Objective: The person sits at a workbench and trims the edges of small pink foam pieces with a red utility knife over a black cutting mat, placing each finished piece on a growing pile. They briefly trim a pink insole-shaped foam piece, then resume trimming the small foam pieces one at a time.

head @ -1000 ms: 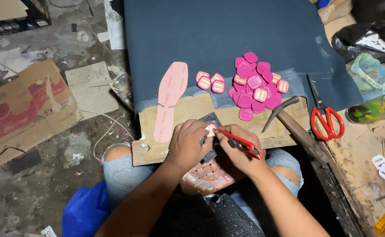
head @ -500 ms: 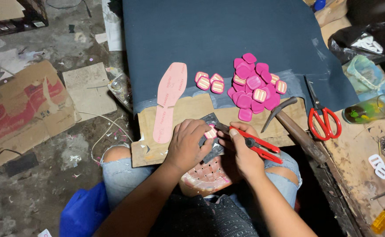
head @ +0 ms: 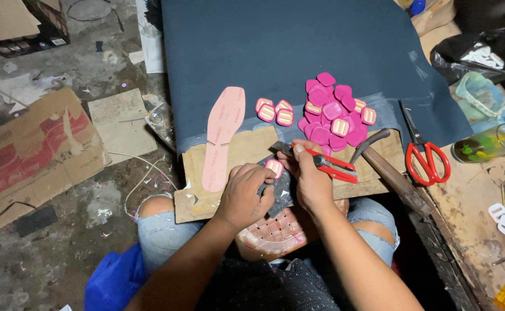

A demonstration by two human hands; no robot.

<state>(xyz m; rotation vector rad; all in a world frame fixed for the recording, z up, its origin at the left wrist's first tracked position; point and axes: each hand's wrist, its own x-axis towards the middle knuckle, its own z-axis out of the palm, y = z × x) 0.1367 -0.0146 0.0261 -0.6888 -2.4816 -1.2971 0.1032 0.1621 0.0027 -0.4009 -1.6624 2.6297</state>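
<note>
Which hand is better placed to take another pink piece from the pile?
Probably the left hand: it only steadies one pink piece, while the right hand, though nearer the pile, has its grip on the red-handled pliers.

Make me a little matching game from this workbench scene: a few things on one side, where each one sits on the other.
Things:
1. red-handled scissors
2. pink sole-shaped piece
3. heap of pink buckle pieces
4. red-handled pliers

Places:
A. piled on the dark blue sheet
B. gripped in the right hand
C. lying flat, left of the left hand
D. lying at the far right, beside a green glass

Pairs: 1-D, 2-C, 3-A, 4-B
</note>
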